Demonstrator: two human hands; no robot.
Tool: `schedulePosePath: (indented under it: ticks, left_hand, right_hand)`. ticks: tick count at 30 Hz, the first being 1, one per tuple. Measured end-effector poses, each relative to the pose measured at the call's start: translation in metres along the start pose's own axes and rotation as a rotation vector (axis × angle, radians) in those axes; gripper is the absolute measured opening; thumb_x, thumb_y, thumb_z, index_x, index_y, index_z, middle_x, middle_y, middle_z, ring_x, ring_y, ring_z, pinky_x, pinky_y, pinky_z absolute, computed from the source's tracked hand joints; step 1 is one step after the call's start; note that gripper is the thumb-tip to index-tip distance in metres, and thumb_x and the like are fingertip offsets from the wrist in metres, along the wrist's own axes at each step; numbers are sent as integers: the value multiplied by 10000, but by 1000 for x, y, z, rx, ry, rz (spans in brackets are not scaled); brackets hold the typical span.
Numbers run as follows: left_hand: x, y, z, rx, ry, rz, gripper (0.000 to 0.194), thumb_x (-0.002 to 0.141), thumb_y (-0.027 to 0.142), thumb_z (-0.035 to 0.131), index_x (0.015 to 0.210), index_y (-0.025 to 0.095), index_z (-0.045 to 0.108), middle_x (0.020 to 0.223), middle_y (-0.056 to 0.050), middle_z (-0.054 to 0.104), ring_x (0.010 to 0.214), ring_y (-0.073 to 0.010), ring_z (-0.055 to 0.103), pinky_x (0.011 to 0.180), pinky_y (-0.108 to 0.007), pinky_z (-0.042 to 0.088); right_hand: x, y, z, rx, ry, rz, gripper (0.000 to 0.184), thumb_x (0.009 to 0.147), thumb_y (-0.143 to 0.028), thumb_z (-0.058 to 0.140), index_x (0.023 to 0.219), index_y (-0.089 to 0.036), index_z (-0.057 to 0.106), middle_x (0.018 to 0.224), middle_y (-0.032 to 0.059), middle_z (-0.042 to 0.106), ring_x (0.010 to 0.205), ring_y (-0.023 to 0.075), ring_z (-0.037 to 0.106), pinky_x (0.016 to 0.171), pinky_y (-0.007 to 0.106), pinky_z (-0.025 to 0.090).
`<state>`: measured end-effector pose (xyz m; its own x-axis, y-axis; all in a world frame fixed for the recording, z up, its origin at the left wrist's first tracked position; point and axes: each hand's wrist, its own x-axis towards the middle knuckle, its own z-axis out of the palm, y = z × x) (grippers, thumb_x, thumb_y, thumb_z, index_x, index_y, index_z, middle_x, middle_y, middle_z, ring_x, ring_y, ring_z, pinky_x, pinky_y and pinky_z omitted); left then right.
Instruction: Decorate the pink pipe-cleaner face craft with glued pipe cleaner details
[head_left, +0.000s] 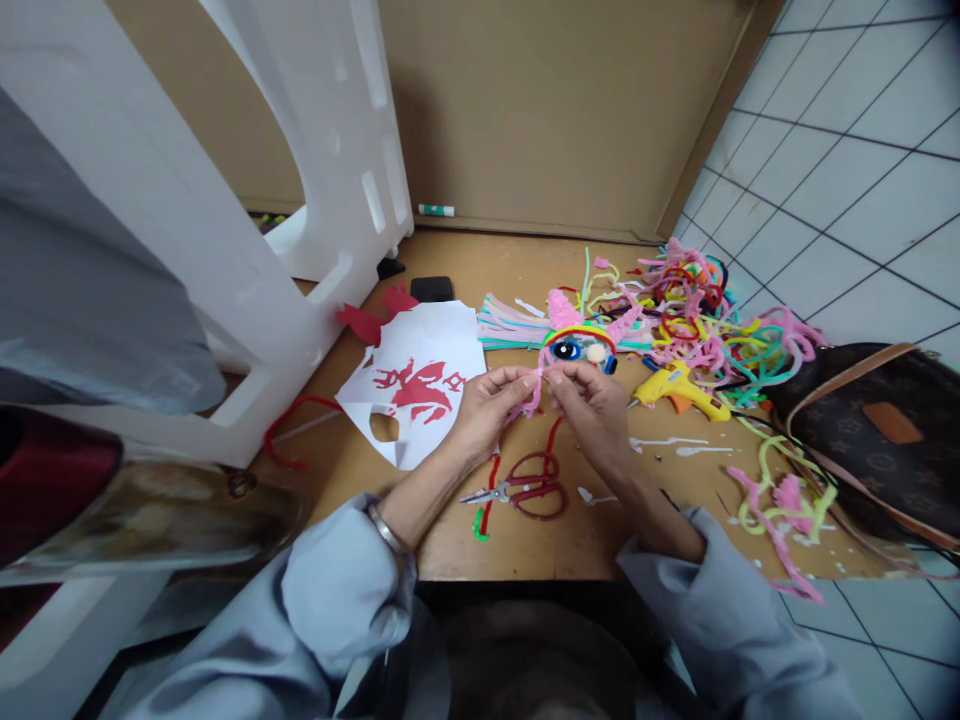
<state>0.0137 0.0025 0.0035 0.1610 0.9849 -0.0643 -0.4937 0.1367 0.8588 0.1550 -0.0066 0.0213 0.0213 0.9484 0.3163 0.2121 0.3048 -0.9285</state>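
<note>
Close together over the middle of the table, my left hand (491, 405) and my right hand (592, 400) pinch a pink pipe cleaner (533, 398) between thumbs and fingers. It bends in a small loop below the fingertips. Right behind my hands lies a pipe-cleaner animal head (581, 345) with pink ears, a blue eye and a rainbow band. My fingers cover its lower part, and I cannot tell whether the pink piece is joined to it. Red-handled scissors (525, 488) rest nearer to me, over red pipe cleaners (491, 500) with a green tip.
A yellow glue gun (679, 390) lies right of my hands. Behind it is a tangled pile of pipe cleaners (697, 310), with a brown handbag (855, 430) at the right edge. Left lies white paper (409, 340) with red cut-outs, beside a white plastic frame (337, 290).
</note>
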Motion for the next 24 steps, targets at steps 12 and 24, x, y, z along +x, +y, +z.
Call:
schedulePosePath:
  ticks: [12,24]
  left_hand:
    - [0,-2,-4,166,-59,69,387,671,467,835,767,124,685,644,-8,647,584,-85,543,578,-215,393]
    - [-3,2,-1,210,-49,91,361,685,468,810,743,137,679,622,1,620,567,-82,496,560,-214,379]
  right_hand:
    - [0,-2,0,26,-68,20,214,846,-346,623,718,-188,690,645,0,673,573,118,585,572,242,475]
    - [4,-6,-5,28,-130,10,244,843,-374,621,680,-196,660,619,-5,643,567,113,568,571,240,475]
